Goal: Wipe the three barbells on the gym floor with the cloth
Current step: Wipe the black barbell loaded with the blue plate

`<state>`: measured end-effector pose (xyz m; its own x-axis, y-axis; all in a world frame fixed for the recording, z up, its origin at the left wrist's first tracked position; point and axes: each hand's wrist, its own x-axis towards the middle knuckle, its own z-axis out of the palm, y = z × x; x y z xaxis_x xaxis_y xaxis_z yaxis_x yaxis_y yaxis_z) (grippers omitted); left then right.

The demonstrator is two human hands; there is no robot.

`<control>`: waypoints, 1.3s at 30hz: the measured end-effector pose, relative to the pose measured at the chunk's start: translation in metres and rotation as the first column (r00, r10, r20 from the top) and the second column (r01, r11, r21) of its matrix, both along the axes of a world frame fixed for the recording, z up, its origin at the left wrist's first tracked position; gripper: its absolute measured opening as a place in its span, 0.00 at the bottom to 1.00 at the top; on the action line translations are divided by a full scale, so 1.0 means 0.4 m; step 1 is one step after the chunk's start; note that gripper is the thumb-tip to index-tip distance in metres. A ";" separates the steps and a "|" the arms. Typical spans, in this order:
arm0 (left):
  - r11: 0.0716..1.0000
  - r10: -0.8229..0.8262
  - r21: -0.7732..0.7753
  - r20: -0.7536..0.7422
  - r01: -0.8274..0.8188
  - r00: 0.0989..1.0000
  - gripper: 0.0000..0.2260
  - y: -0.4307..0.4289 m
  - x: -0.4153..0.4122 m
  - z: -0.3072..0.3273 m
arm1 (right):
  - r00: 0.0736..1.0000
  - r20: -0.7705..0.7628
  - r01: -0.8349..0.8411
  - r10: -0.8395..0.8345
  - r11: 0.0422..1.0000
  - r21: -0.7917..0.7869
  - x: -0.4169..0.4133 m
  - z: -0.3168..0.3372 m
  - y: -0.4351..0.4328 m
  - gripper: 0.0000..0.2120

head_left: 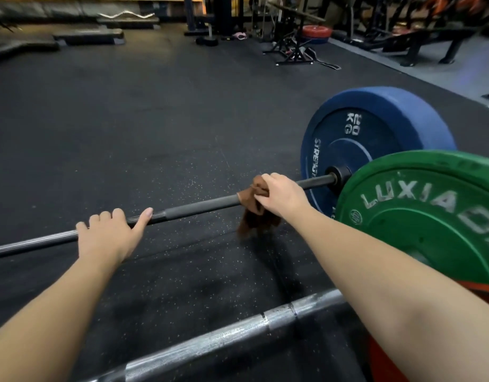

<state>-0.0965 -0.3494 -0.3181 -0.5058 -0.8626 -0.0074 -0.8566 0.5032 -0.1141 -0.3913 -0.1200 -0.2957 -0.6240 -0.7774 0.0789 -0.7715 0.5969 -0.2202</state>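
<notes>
broadly, black floor (155,119) fills the frame. at right, a green plate (430,244) overlaps the blue plate (381,119) on the dark bar (199,208); a silver bar (224,337) crosses bottom. left hand (108,235) curls over the dark bar; right hand (282,194) clamps brown cloth (254,219) around it, mid-frame.

Two bare forearms (58,299), short-trimmed thumbnail (149,212)

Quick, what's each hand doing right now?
Left hand: fingers curled over the dark barbell, holding it.
Right hand: gripping the brown cloth wrapped on the same bar.
</notes>
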 end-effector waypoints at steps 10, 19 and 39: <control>1.000 -0.004 -0.006 0.007 0.004 1.000 0.44 0.003 -0.002 -0.003 | 0.941 0.055 0.338 -0.334 0.936 -0.101 -0.048 0.005 0.052 0.16; 1.000 -0.012 -0.014 -0.005 0.012 1.000 0.43 0.000 0.000 -0.005 | 0.995 0.082 0.066 -0.063 0.997 -0.029 0.059 -0.001 -0.059 0.18; 0.998 -0.010 -0.060 -0.033 0.008 0.999 0.40 0.005 -0.005 -0.014 | 0.965 0.074 0.255 -0.252 0.967 -0.029 -0.001 -0.003 -0.052 0.21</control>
<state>-0.0985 -0.3474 -0.3237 -0.5126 -0.8564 0.0616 -0.8560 0.5039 -0.1157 -0.3919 -0.1406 -0.2971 -0.8054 -0.5902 0.0546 -0.5779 0.7613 -0.2941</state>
